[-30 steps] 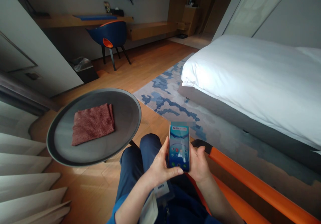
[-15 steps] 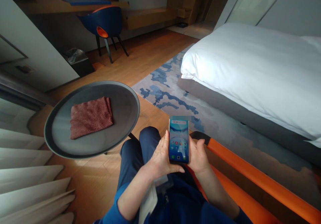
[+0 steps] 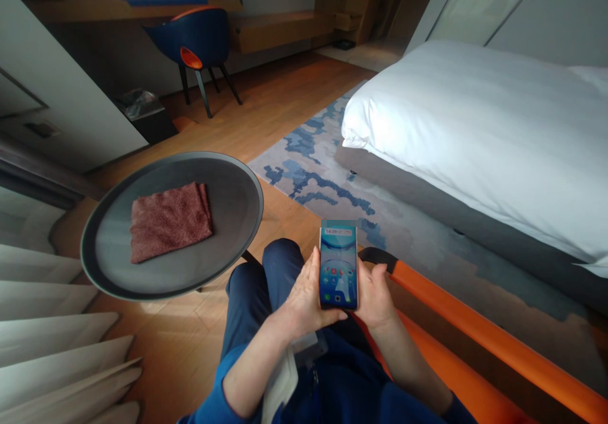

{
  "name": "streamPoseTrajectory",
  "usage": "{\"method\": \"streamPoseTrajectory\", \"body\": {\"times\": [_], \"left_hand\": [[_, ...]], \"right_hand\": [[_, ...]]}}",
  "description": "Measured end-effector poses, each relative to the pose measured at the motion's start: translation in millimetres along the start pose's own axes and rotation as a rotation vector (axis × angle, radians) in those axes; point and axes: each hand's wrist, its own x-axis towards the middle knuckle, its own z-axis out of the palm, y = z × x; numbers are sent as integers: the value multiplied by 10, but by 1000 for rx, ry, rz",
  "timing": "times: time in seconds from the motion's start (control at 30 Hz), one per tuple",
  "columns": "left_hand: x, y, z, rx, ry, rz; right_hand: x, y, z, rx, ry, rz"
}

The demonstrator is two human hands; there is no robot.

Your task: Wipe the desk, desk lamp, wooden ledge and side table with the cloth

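Observation:
A smartphone (image 3: 338, 270) with a lit blue home screen is held upright over my lap. Along its left edge lies my left hand (image 3: 303, 294), closed on the phone, its thumb stretched under the bottom edge. My right hand (image 3: 377, 292) grips the right edge, thumb raised beside the screen. The fingers behind the phone are hidden. To the left, a folded reddish-brown cloth (image 3: 171, 222) rests on a round dark table (image 3: 232, 221), apart from both hands.
An orange armrest (image 3: 475, 322) runs along my right side. Beyond it are a patterned rug (image 3: 313, 177) and a white-covered bed (image 3: 465, 120). A blue chair (image 3: 199, 37), a desk (image 3: 85, 13) and a bin (image 3: 152, 123) stand farther off. White curtains (image 3: 52, 329) hang at left.
Both hands and the phone hold almost the same place. The surroundings shift slightly left in view, from a small head movement.

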Motion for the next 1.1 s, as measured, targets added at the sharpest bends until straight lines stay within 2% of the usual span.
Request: {"method": "streamPoseTrajectory", "body": {"times": [0.1,0.23,0.4,0.5,0.57,0.67,0.77,1.1], "left_hand": [[-1,-3,0,-19,5,27],[20,-4,0,-232,95,76],[66,25,-22,-501,133,3],[61,17,-23,-568,140,-13],[38,-1,-15,-493,109,8],[-3,-32,4,-235,30,27],[-15,-53,23,-74,23,-4],[3,-35,9,-46,36,-44]], "right_hand": [[7,2,-8,8,-22,-4],[6,6,-9,-1,-70,-4],[-7,42,16,3,-92,-3],[-2,55,35,16,-103,-4],[4,51,33,24,-107,1],[6,40,1,10,-73,-1],[3,38,-31,-11,-41,-7],[2,27,27,5,-28,-1]]}}
